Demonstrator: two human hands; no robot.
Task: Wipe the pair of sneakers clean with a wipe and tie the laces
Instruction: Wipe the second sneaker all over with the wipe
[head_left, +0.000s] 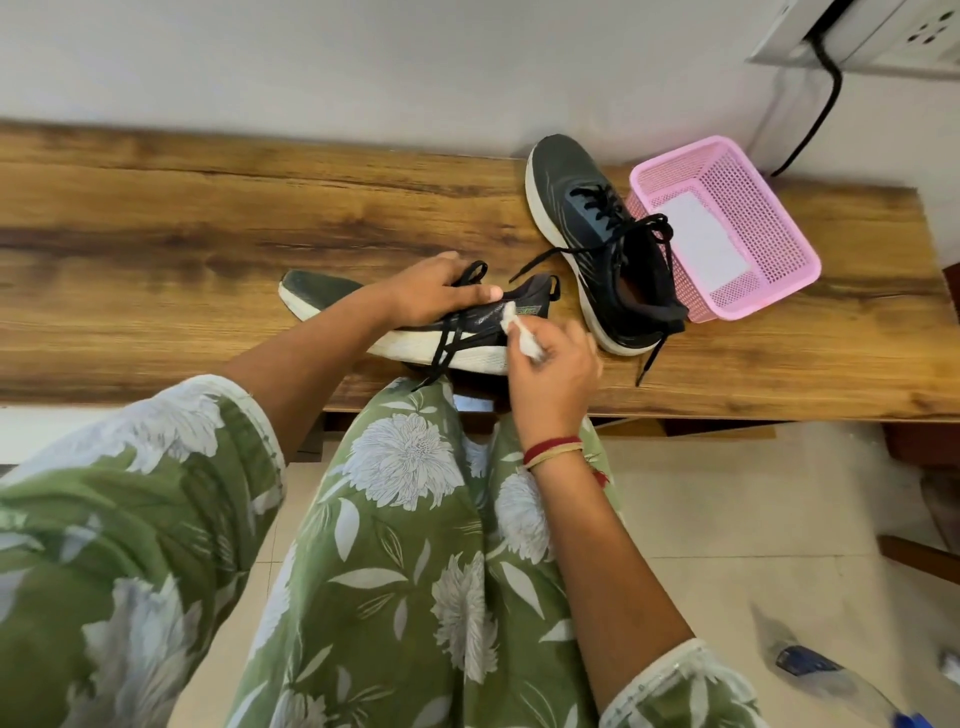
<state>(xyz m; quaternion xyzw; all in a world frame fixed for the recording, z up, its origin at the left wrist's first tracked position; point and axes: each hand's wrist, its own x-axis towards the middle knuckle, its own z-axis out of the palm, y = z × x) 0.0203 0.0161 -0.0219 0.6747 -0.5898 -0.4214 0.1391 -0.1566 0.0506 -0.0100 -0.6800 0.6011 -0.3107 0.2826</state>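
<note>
A dark sneaker with a white sole (322, 293) lies on its side at the front of the wooden bench (182, 234), toe pointing left, its black laces loose. My left hand (434, 291) grips its upper from above. My right hand (553, 371) pinches a small crumpled white wipe (517, 332) and presses it against the heel side of this sneaker. The second dark sneaker (587, 228) stands upright to the right, toe pointing away, laces untied and trailing over the bench.
A pink plastic mesh basket (779, 228) with a white sheet inside sits right of the second sneaker, touching it. A wall runs behind the bench, with a socket and black cable at top right. My lap in green floral fabric fills the foreground.
</note>
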